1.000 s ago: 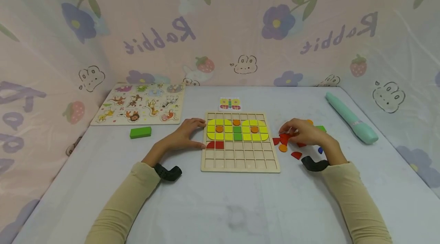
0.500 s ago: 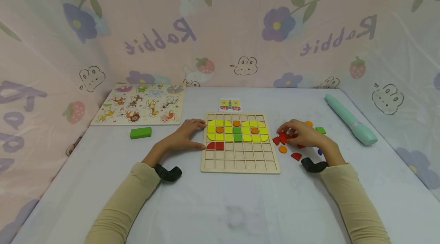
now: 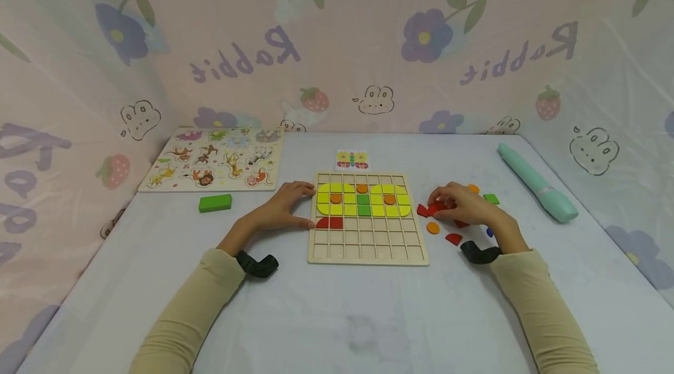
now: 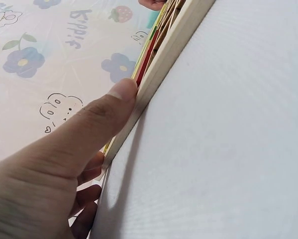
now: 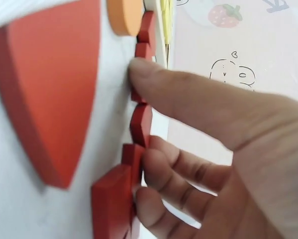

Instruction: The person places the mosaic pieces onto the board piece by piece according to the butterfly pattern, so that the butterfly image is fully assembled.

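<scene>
In the head view a wooden grid board (image 3: 368,245) lies mid-table, with yellow, green, orange and red pieces set in its cells. My left hand (image 3: 284,207) rests against its left edge; in the left wrist view the thumb (image 4: 124,92) touches the rim beside a red piece (image 4: 148,57). Right of the board, my right hand (image 3: 460,203) is low over a cluster of red pieces (image 3: 434,208). The right wrist view has its thumb (image 5: 153,74) on one red piece and the bent fingertips, spread apart from the thumb, at other red pieces (image 5: 141,124).
A small pattern card (image 3: 353,160) lies behind the board. An animal puzzle board (image 3: 216,160) and a green block (image 3: 215,203) are at left. Around the right hand are an orange disc (image 3: 433,227), a red quarter piece (image 3: 454,239) and a green square (image 3: 491,199). A mint-green rolled item (image 3: 539,184) lies far right.
The right hand's fingertips shift slightly left and then back right among the red pieces, and those pieces have changed position a little. The left hand stays at the board's edge.
</scene>
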Action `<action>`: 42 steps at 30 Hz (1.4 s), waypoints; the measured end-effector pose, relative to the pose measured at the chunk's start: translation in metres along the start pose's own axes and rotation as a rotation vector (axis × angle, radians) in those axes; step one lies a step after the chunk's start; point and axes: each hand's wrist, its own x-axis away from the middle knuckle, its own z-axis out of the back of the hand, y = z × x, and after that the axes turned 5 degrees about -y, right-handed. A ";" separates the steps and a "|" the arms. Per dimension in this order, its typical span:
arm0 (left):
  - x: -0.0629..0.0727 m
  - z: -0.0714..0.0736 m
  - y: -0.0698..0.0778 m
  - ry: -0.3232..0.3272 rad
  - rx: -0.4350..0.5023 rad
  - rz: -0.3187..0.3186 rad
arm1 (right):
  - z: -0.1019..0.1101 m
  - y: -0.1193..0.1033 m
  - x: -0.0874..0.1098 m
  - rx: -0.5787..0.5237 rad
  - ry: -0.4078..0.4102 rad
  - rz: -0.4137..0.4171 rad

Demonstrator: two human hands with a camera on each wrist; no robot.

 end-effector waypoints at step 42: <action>0.000 -0.001 0.000 0.001 -0.007 0.007 | 0.016 0.032 0.021 0.010 0.069 -0.218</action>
